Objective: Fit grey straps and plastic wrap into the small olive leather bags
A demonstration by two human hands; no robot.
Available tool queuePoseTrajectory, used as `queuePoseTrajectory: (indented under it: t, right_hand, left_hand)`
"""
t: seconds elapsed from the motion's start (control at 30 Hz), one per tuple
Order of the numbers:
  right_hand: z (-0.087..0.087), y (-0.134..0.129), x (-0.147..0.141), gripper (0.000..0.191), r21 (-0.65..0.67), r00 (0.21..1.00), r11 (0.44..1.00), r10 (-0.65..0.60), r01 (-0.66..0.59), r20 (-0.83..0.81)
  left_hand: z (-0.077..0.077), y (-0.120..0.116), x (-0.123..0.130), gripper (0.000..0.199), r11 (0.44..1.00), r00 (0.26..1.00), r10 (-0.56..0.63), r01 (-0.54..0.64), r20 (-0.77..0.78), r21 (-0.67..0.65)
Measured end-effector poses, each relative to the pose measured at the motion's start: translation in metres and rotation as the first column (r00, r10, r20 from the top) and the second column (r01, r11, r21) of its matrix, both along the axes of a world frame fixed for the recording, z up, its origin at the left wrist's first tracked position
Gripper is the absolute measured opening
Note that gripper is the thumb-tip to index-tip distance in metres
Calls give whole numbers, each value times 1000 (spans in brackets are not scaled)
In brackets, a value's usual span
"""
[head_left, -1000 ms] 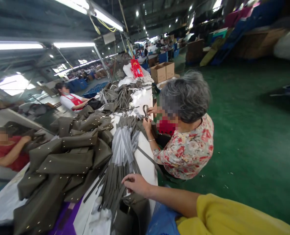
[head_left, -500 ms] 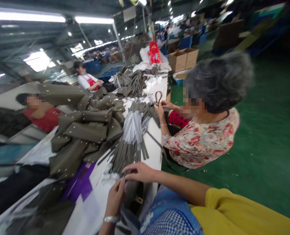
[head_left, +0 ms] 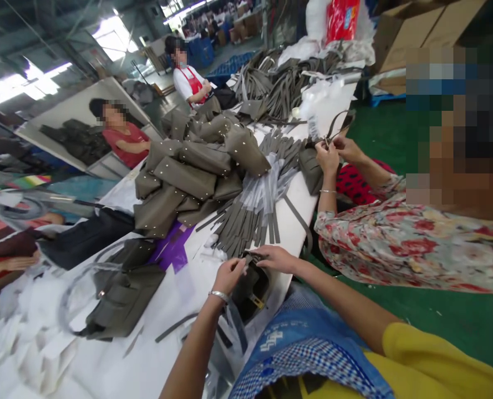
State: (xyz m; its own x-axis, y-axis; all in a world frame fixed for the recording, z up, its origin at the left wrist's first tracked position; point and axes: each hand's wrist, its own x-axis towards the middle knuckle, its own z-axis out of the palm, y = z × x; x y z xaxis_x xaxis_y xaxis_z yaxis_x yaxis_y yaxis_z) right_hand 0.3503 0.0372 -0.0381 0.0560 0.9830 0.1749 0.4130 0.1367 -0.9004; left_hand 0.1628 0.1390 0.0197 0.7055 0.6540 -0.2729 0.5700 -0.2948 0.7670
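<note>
A dark olive handbag (head_left: 250, 291) with a gold-coloured clasp rests at the table's near edge, against my apron. My left hand (head_left: 228, 275), with a silver bracelet at the wrist, is at the bag's upper left edge. Its thumb and forefinger are pinched together on something too small to name. Over the bag's top from the right comes my right hand (head_left: 277, 259), fingers bent onto the dark top edge. Just beyond both hands lies a fanned bundle of olive straps (head_left: 246, 221), partly wrapped in translucent film.
Olive bag pieces with gold studs (head_left: 196, 166) are heaped across the white table (head_left: 146, 343). A finished-looking olive bag (head_left: 125, 299) lies at left near white paper (head_left: 25, 343). Close at right, a co-worker in a floral sleeve (head_left: 416, 244) handles a strap. Cardboard boxes (head_left: 425, 33) stand beyond.
The view has swung to the right and down, so more of the table's left side shows. My hands stay together at the handbag's top.
</note>
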Motion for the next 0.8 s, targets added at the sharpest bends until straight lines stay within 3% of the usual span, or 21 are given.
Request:
queuePoseTrajectory:
  t: [0.2, 0.43, 0.8]
  right_hand:
    - [-3, -4, -13, 32, 35, 986, 997, -78, 73, 148]
    - [-4, -15, -43, 30, 2, 951, 956, -291, 292, 101]
    - [-6, -17, -54, 21, -67, 955, 961, -258, 270, 143]
  left_hand:
    - [-5, 6, 8, 46, 990, 981, -119, 130, -151, 62]
    - [9, 12, -1, 45, 968, 938, -194, 231, -287, 100]
    - [19, 1, 19, 30, 908, 832, -184, 348, -524, 232]
